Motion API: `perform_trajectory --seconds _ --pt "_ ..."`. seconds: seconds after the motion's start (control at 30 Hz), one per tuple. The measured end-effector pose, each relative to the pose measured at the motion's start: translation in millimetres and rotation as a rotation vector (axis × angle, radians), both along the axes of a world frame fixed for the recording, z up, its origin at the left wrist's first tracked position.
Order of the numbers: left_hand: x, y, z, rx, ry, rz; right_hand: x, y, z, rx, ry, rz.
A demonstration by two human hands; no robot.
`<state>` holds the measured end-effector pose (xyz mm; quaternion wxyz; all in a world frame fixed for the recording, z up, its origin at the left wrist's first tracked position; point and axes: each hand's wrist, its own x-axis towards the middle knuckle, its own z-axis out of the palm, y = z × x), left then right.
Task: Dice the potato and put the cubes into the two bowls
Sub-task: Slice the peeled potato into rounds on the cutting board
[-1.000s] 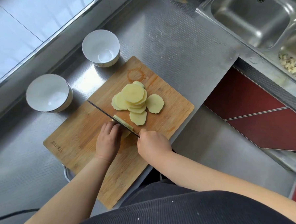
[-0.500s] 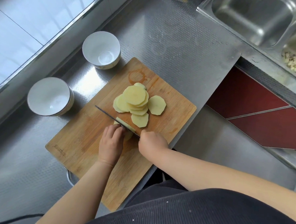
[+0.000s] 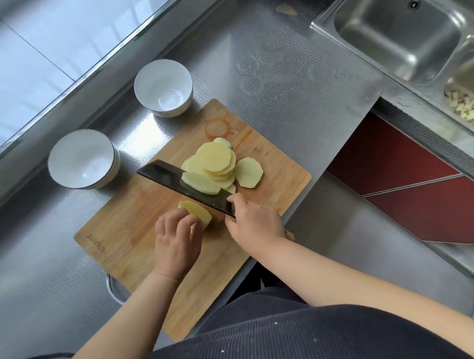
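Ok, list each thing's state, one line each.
near bowl: upright, empty
far bowl: upright, empty
potato piece: uncut, held by left hand
knife: tilted, slice on blade, gripped by right hand
slices: piled on cutting board, undiced

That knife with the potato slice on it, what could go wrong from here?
The slice lies loose on the tilted knife and might slide off short of the slice pile. The left hand holds the potato stub close beside the blade, so its fingers could be nicked on the next cut.
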<state>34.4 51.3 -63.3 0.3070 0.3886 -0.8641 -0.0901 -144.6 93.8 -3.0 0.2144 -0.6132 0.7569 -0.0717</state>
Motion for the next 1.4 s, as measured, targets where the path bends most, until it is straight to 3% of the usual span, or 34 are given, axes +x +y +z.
perform_trajectory --seconds 0.07,0.17,0.3,0.5,0.93,1.03,1.17,1.23,1.3,1.4 --pt "-11.1 -0.7 17.2 -0.061 0.029 -0.031 0.0 1.5 1.1 -0.046 -0.008 -0.02" --pt "-27.0 -13.5 35.7 -0.063 -0.072 -0.003 -3.8 2.7 -0.4 -0.052 0.003 -0.057" --pt "-42.7 -30.9 42.6 0.086 -0.357 0.013 -7.7 4.2 -6.7 -0.127 0.034 -0.077" --pt "-56.6 -39.5 42.7 0.234 -0.444 0.012 -9.1 2.1 -19.6 -0.24 0.221 -0.078" --pt "-69.1 -50.4 35.4 0.376 -0.616 0.061 10.0 20.1 -18.8 -0.034 0.225 0.118" --pt "-63.6 -53.9 44.0 0.353 -0.466 0.147 11.6 17.7 -8.4 0.009 0.097 0.123" --pt "-32.6 -47.0 51.0 0.169 0.099 0.336 10.5 14.4 2.5 0.103 -0.063 0.021" --pt "-13.0 -43.5 39.9 0.191 0.239 0.404 8.9 14.1 2.5 0.157 -0.132 -0.059" --pt "0.6 -35.7 26.3 0.41 0.249 0.494 6.7 14.2 1.0 0.186 -0.182 -0.121" --pt "14.7 -16.9 6.1 0.904 0.171 0.576 6.4 14.2 -1.0 0.229 -0.197 -0.128"
